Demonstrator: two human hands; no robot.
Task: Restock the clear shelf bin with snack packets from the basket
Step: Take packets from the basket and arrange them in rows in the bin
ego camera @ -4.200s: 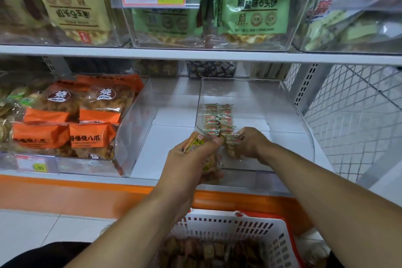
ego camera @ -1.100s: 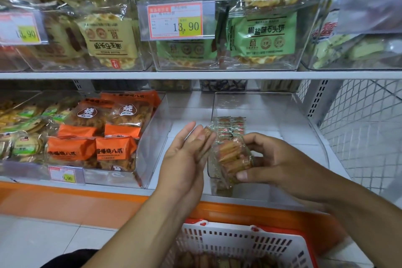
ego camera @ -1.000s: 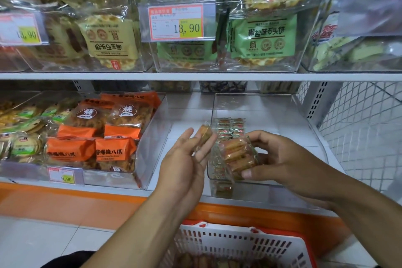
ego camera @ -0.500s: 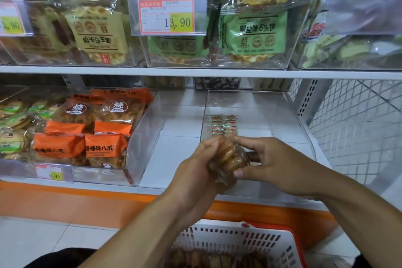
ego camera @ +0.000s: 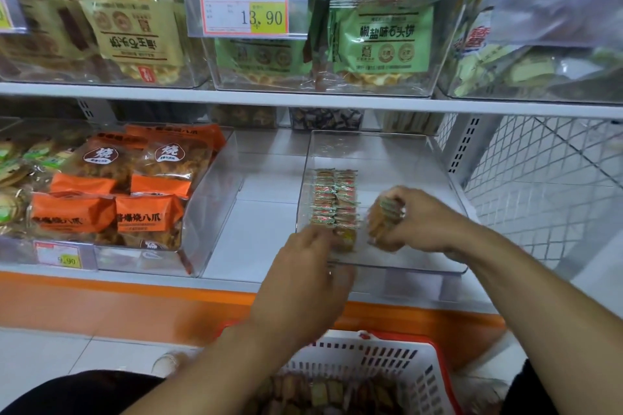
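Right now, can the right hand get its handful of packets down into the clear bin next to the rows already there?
Probably yes. The right hand grips a bunch of snack packets over the open-topped clear bin, and the floor right of the packet rows is bare. The left hand sits at the rows' near end, off that path.

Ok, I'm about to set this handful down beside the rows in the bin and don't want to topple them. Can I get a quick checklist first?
1. Bundle of packets held firmly: ok, the right hand grips it from the right side.
2. Bundle over the clear bin, not the shelf: ok.
3. Bare bin floor to the right of the standing rows: ok, that side shows no packets.
4. Rows steadied at the front: cannot tell; the left hand is blurred at their near end, contact unclear.
5. More packets left in the basket: ok, some show inside.
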